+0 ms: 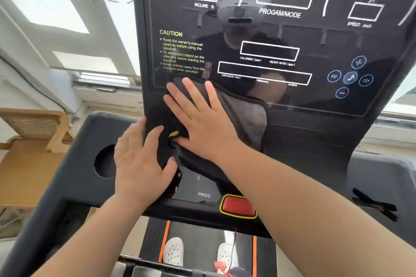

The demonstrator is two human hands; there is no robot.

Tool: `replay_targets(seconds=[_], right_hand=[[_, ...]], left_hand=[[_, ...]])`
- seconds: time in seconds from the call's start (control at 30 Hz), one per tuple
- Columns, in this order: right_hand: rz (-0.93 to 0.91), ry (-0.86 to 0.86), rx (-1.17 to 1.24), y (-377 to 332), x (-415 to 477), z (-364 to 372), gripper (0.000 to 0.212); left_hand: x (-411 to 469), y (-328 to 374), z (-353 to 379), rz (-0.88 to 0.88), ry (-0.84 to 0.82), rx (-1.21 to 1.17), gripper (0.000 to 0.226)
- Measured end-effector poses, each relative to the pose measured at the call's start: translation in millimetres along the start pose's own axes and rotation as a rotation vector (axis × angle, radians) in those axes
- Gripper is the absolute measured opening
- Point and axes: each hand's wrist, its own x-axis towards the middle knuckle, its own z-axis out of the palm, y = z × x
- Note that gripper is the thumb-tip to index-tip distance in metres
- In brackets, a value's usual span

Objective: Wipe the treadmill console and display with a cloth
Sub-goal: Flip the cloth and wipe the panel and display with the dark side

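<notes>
The treadmill's glossy black display panel (279, 36) fills the upper middle, with white outlined windows and yellow caution text. A dark grey cloth (245, 117) lies against its lower left part. My right hand (200, 119) presses flat on the cloth, fingers spread and pointing up. My left hand (141, 159) rests flat on the console (193, 189) just left of the cloth, fingers apart, its thumb near the cloth's lower edge, covering some buttons. The cloth's left part is hidden under my right hand.
A red stop button with a yellow rim (237, 206) sits below my right forearm. A round cup holder (105, 162) is at the left of the console tray. Blue round touch buttons (350, 77) lie at the panel's right. A wooden chair (38, 128) stands far left.
</notes>
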Motion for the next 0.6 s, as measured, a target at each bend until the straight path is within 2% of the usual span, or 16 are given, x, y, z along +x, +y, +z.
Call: replay_targets(seconds=[0.13, 0.27, 0.4, 0.6], right_hand=[[-0.019, -0.034, -0.012, -9, -5, 4, 0.091], [-0.094, -0.072, 0.042, 3, -47, 16, 0.085], [-0.035, -0.106, 0.173, 29, -100, 25, 0.090], [-0.025, -0.266, 0.296, 75, -171, 34, 0.095]], left_hand=[[-5, -2, 1, -0.011, 0.001, -0.032, 0.071], [-8, 9, 10, 0.038, 0.044, -0.085, 0.069], [-9, 28, 15, 0.103, 0.054, -0.102, 0.068], [-19, 48, 27, 0.101, -0.002, -0.102, 0.068]])
